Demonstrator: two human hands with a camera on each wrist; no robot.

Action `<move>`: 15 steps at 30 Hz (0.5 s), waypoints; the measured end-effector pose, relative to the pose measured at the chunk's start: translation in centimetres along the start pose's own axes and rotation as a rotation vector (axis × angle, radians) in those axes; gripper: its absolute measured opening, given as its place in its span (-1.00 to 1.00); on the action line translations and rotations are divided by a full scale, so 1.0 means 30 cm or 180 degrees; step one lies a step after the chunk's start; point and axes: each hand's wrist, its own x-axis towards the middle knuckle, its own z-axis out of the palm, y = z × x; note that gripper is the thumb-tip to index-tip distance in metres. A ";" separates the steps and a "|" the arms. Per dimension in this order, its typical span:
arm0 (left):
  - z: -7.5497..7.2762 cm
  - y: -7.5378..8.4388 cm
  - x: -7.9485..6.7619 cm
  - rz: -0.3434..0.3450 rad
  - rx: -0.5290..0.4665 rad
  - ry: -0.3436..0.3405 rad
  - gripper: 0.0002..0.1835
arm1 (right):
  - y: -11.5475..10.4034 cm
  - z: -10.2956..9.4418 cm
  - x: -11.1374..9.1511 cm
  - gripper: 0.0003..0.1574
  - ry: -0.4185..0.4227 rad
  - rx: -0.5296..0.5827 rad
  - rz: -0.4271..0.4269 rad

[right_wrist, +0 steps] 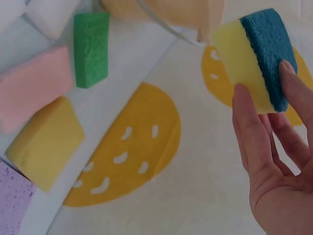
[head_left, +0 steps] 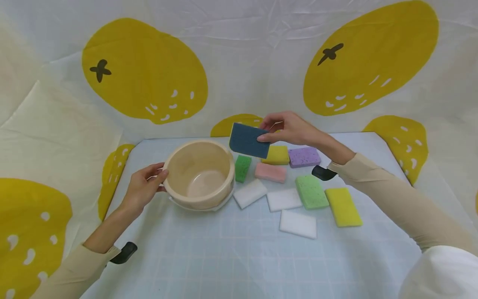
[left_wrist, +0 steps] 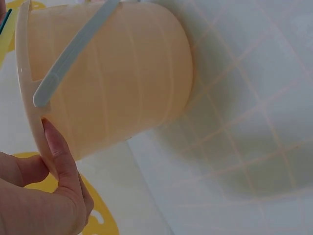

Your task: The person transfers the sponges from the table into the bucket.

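Observation:
A beige bucket (head_left: pixel 201 199) stands at the left of the table, its pale handle (left_wrist: pixel 73 56) hanging down against the outside. My left hand (head_left: pixel 143 185) pinches the bucket's rim on its left side, thumb over the edge and fingers outside. In the air to the right of the bucket, my right hand (head_left: pixel 289 128) holds a scouring sponge (head_left: pixel 248 140) between thumb and fingers. The right wrist view shows the sponge's blue scouring side (right_wrist: pixel 268 54) and its yellow foam side (right_wrist: pixel 239 61). The part of the bucket's inside that shows holds nothing.
Right of the bucket lie a green sponge (head_left: pixel 243 169), a pink sponge (head_left: pixel 270 172), a yellow sponge (head_left: pixel 276 155), a purple sponge (head_left: pixel 304 157), a light green sponge (head_left: pixel 311 192), a flat yellow sponge (head_left: pixel 343 207) and several white pads (head_left: pixel 298 224). A lemon-print cloth (head_left: pixel 254 62) hangs behind.

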 end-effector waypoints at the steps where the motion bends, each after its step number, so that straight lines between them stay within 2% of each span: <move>1: 0.001 0.000 0.001 -0.0012 0.0010 -0.0001 -0.39 | -0.006 0.008 0.011 -0.60 -0.0025 0.0020 -0.0029; 9: 0.001 -0.001 0.002 -0.0036 -0.0009 -0.0038 -0.39 | -0.056 0.082 0.092 -0.61 -0.0156 0.0120 -0.0187; 15: -0.001 0.000 0.001 -0.0016 -0.0044 -0.0029 -0.39 | -0.086 0.145 0.152 -0.62 -0.0308 0.0253 -0.0439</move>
